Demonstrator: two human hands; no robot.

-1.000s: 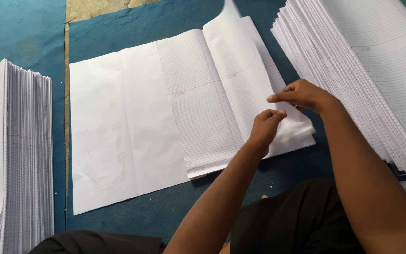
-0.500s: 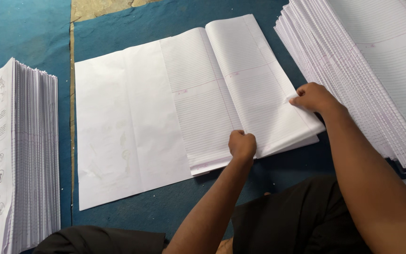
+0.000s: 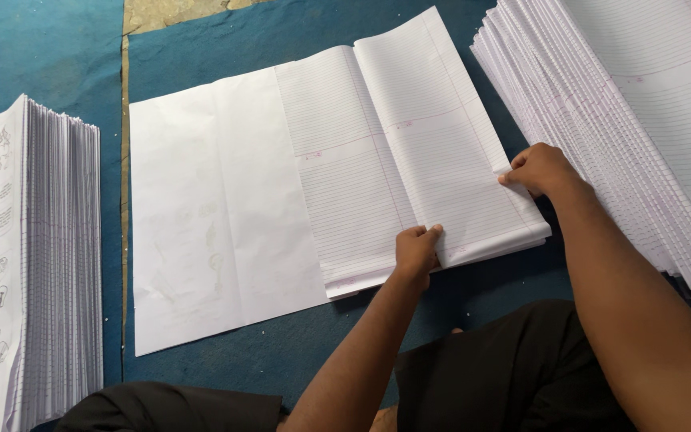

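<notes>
Blue matting [image 3: 65, 80] holds a plain white sheet [image 3: 209, 216] with a lined bundle [image 3: 409, 152] set on its right half. Left hand [image 3: 417, 250] presses the centre fold, right hand [image 3: 539, 168] pinches the edge — bundle placed, sheet not yet folded over, stacks [image 3: 641, 120] waiting.

A big sheet [image 3: 201, 216] lies flat on the mat [image 3: 297, 32]. A pile of lined pages [image 3: 409, 160] lies on the sheet's right part. The left hand [image 3: 416, 252] rests on the pile's near edge, the right hand [image 3: 541, 170] on its right edge. One paper stack [image 3: 641, 120] lies far right, another stack [image 3: 33, 256] far left
</notes>
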